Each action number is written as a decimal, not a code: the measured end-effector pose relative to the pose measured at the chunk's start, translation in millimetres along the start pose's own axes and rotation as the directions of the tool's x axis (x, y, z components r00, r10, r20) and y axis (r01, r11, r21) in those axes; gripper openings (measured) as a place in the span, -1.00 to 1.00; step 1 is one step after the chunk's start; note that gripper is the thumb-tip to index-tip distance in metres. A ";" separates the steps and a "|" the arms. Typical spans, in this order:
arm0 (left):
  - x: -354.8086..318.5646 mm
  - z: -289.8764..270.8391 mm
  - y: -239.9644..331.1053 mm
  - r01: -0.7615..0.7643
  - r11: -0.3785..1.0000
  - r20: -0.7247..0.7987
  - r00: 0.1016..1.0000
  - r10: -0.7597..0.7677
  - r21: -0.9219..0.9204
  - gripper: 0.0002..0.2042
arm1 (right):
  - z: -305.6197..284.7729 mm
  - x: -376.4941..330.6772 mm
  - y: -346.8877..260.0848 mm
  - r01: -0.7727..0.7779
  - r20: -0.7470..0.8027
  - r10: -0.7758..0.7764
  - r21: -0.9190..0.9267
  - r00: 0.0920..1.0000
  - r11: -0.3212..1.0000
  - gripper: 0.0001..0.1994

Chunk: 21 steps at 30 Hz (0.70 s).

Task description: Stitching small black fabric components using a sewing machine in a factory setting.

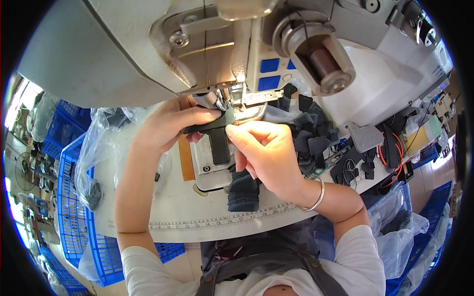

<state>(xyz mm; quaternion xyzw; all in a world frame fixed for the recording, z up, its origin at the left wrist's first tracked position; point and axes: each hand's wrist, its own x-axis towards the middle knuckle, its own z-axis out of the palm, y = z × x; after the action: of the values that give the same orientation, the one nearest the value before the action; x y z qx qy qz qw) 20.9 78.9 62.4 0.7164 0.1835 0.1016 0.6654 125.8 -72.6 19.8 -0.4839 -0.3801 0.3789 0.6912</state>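
Observation:
A dark fabric piece [218, 146], T-shaped with a strip hanging toward me, lies at the needle and presser foot [224, 101] of a sewing machine [123, 44]. My left hand [173, 123] is closed on its left end, the thumb on top and some fingers out of sight beneath. From the right, my right hand [264, 153] pinches the near right edge between thumb and forefinger, its other fingers curled. Just below the strip's end sits a neat stack of dark pieces [243, 193]. A loose heap of similar pieces [316, 135] lies right of my right hand.
A curved white table [173, 217] with a printed ruler runs along my front. Blue crates [79, 207] with clear plastic bags [101, 148] stand at the left; another bag [400, 241] is at the lower right. A thread spool [326, 64] hangs overhead, and orange cords [399, 153] lie at the right.

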 end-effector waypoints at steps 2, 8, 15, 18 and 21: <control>-2.1 -1.2 -0.7 -0.002 0.999 0.039 0.999 0.001 0.039 -0.83 | -0.3 -1.1 -1.1 -0.025 0.062 0.025 -0.003 0.998 1.000 -0.78; -5.6 2.7 -3.0 0.052 0.998 0.058 0.997 -0.051 -0.026 -0.83 | 1.1 -3.6 4.0 0.004 0.146 0.005 -0.063 0.989 0.998 -0.78; -7.6 4.4 -0.9 0.066 0.998 0.035 0.997 -0.065 -0.013 -0.86 | 1.5 -4.4 0.8 -0.028 0.119 0.035 -0.059 0.992 0.998 -0.76; -6.4 6.2 -2.1 0.061 0.998 0.026 0.998 -0.060 -0.026 -0.87 | 0.8 -4.6 1.7 -0.017 0.118 0.023 -0.054 0.993 0.998 -0.75; -5.9 6.4 -3.2 0.042 0.998 0.025 0.999 -0.041 -0.040 -0.88 | 1.5 -5.0 2.1 -0.019 0.113 0.025 -0.052 0.993 0.998 -0.74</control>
<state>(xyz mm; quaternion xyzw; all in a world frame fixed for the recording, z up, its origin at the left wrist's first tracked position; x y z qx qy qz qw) 17.7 70.9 59.3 0.6998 0.1881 0.0826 0.6841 122.0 -76.0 17.4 -0.4831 -0.4230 0.4039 0.6516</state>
